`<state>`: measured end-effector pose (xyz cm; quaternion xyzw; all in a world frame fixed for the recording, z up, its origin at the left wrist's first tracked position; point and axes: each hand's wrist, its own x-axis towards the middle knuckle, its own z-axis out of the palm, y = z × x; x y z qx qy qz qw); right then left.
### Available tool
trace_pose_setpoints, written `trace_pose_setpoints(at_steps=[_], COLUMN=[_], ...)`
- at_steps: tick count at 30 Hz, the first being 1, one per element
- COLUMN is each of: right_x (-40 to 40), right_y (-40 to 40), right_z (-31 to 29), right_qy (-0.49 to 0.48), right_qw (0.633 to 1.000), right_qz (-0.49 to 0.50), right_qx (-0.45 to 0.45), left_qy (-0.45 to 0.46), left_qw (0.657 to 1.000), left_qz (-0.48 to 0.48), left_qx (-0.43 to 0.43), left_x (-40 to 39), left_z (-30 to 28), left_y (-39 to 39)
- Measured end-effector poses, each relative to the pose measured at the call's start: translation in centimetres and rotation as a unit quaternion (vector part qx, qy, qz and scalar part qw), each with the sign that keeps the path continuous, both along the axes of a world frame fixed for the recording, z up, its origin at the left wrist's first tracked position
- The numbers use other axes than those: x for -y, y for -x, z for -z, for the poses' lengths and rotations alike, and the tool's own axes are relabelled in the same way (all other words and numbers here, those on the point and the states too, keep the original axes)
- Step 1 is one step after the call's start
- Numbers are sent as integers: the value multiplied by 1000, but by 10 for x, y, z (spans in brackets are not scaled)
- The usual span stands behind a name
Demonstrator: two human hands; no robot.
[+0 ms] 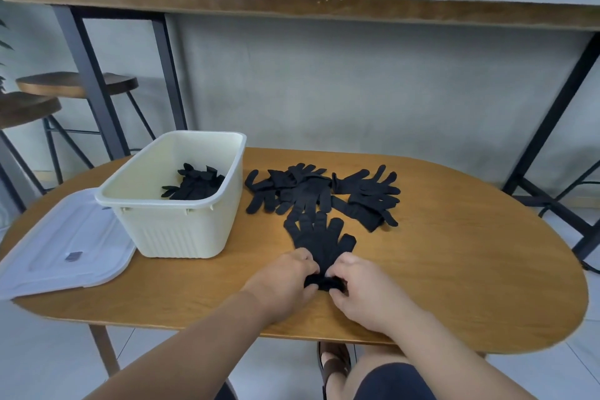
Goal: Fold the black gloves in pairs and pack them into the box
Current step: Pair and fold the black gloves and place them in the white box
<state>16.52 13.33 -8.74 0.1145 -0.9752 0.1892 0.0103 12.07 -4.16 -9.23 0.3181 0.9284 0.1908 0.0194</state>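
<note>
Here both hands work the cuff end of a black glove pair (319, 242) lying flat near the front edge of the oval wooden table (454, 269), its fingers pointing away from the person. The left hand (285, 279) and right hand (363, 286) each pinch the bunched cuff between thumb and fingertips. Just beyond lies a loose heap of black gloves (324, 193). To the left stands the cream plastic box (168, 201) with folded gloves (194, 187) already inside; its white lid (65, 247) lies flat beside it at the table's left end
</note>
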Motion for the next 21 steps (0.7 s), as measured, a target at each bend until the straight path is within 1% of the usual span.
trace_pose_setpoints(at_steps=[2,3,4,5,7,9,10,12,14,16,18,21], right_x=[2,4,4,2,-3,-8,-9,-10,-9,-9,-9,-10], right_y=[2,3,4,5,5,2,-1,-7,-11,-12,-11,-6], right_z=[-1,-2,-3,-6,-10,-11,-11,-7,-1,1,1,-3], right_qy=[-41,-38,-7,47,140,181,184,151,103,90,117,198], right_qw=[999,999,1000,998,986,977,977,983,993,996,992,974], right_qz=[-3,6,23,46,70,59,41,2,-11,3,26,58], right_qx=[-27,-25,-11,9,55,92,104,102,63,24,31,96], left_qy=[-15,-25,-34,-37,-36,-37,-41,-51,-61,-72,-87,-123], left_qw=[1000,1000,999,999,999,999,999,999,998,997,996,988], left_qz=[-8,-7,-5,1,3,1,1,-3,-17,-28,-33,-64], left_qx=[-7,-4,1,2,-6,-20,-23,-21,-15,-7,9,64], left_x=[-1,0,1,2,3,4,4,3,3,3,4,5], left_z=[-1,-2,-1,-1,-1,0,1,3,5,6,5,3], left_y=[-1,-2,-4,-6,-9,-12,-13,-15,-17,-18,-19,-18])
